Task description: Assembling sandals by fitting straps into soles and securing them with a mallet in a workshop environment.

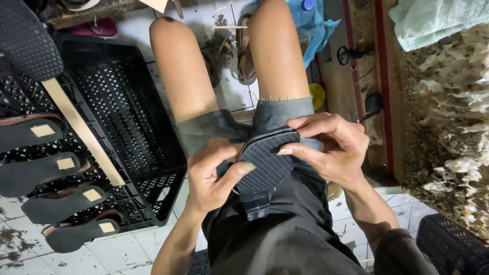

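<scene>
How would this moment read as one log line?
left hand: grips black textured heeled shoe sole | right hand: presses its edge | black plastic crate: beside left leg

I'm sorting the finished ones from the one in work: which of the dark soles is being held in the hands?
The textured black sole on the lap, gripped by the left hand and right hand. The other soles lie at the left, each with a tan patch.

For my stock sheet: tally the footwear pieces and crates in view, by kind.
Flat dark sandals with tan paper patches, in a row on the left: 4
Black textured heeled shoe sole, held by left hand and right hand: 1
Brown worn sandal on the floor: 1
Black perforated plastic crates: 1 whole, others only partly visible
Total: 7
</scene>
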